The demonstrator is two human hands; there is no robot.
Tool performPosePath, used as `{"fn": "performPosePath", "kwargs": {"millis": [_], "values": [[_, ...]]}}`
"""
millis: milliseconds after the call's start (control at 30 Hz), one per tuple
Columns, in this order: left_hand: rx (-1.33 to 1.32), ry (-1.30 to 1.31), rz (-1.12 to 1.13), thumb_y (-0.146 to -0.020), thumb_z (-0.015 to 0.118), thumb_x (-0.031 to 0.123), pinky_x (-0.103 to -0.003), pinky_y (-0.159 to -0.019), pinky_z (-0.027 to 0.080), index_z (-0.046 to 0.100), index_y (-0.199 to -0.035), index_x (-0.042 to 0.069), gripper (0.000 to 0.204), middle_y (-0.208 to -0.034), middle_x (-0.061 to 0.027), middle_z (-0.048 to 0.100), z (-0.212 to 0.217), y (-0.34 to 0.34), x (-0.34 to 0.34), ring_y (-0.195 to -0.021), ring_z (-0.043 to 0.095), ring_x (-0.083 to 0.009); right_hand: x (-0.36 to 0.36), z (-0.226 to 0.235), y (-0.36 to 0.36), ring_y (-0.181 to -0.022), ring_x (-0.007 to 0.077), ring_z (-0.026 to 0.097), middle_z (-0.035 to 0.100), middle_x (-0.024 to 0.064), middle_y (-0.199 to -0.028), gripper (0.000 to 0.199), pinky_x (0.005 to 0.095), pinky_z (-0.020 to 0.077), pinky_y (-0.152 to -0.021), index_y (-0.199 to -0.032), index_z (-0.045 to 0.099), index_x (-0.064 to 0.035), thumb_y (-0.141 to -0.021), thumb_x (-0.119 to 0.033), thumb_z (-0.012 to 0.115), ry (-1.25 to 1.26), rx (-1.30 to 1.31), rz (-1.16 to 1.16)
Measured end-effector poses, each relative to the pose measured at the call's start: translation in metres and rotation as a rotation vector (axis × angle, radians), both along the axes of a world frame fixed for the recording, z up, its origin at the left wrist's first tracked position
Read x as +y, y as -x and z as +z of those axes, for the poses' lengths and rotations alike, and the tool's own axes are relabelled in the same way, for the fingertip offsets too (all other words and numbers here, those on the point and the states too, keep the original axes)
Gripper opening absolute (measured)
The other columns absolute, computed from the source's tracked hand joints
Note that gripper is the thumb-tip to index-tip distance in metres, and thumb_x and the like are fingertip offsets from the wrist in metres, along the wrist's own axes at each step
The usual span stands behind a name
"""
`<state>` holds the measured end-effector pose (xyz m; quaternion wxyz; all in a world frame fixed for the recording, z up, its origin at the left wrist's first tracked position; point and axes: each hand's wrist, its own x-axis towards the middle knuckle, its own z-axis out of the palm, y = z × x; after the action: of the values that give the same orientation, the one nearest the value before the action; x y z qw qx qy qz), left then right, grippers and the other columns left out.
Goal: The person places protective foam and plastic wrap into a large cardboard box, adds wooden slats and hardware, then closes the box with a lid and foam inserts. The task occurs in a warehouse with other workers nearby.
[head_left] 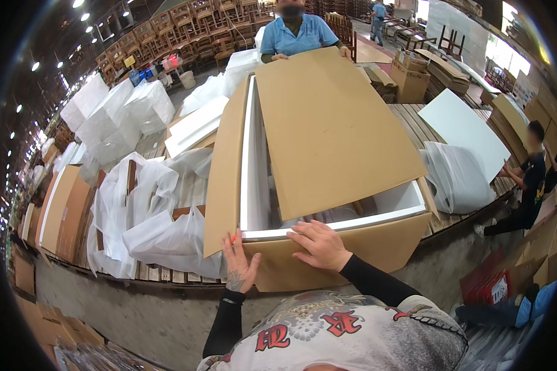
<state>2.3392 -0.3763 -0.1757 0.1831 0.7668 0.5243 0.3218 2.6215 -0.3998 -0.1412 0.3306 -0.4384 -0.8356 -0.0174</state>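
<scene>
A large open cardboard box [346, 247] lies in front of me, lined along its inner edges with white foam board [353, 219]. A loose cardboard sheet [337, 136] lies slanted over its opening, its far edge held by a co-worker's hands. My left hand [240, 266] rests at the box's near left corner with its fingers stretched out. A small red-orange thing [233, 237] shows at those fingertips; whether they grip it is unclear. My right hand [320, 244] lies open, fingers spread over the near foam edge. The sheet hides most of the box's contents.
The box stands on a slatted wooden table [167, 272]. Thin white foam wrap [145, 204] lies to its left, with folded foam sheets [455, 176] on the right. Another person at the right touches a white panel [467, 133]. Wrapped white bundles [114, 117] stand at the far left.
</scene>
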Motion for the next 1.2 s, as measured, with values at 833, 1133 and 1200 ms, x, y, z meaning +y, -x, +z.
{"fn": "performPosePath", "kwargs": {"millis": [833, 1133, 1200], "values": [[0.087, -0.081, 0.072, -0.091, 0.072, 0.031, -0.058, -0.12, 0.023, 0.022, -0.161, 0.01, 0.089, -0.161, -0.0329, 0.017, -0.012, -0.002, 0.002, -0.149, 0.017, -0.0547, 0.0, -0.002, -0.016, -0.108, 0.0318, 0.063, 0.067, 0.0116, -0.115, 0.039, 0.0427, 0.0502, -0.095, -0.119, 0.068, -0.0088, -0.085, -0.026, 0.076, 0.152, 0.296, 0.225], [0.112, -0.109, 0.072, -0.09, 0.071, 0.024, -0.053, -0.122, 0.02, 0.022, -0.16, 0.006, 0.087, -0.162, -0.0307, 0.018, -0.009, -0.004, 0.0, -0.151, 0.016, -0.049, 0.0, 0.0, -0.017, -0.111, 0.0305, 0.062, 0.067, 0.0103, -0.118, 0.041, 0.0414, 0.0487, -0.098, -0.119, 0.069, -0.0096, -0.083, -0.026, 0.078, 0.191, 0.269, 0.237], [0.098, -0.102, 0.074, -0.09, 0.071, 0.023, -0.053, -0.122, 0.02, 0.023, -0.16, 0.006, 0.086, -0.162, -0.0306, 0.018, -0.008, -0.004, 0.0, -0.151, 0.016, -0.0485, 0.0, 0.001, -0.017, -0.111, 0.0303, 0.062, 0.067, 0.0101, -0.118, 0.04, 0.0413, 0.0488, -0.098, -0.119, 0.069, -0.0098, -0.083, -0.026, 0.078, 0.204, 0.257, 0.227]]}}
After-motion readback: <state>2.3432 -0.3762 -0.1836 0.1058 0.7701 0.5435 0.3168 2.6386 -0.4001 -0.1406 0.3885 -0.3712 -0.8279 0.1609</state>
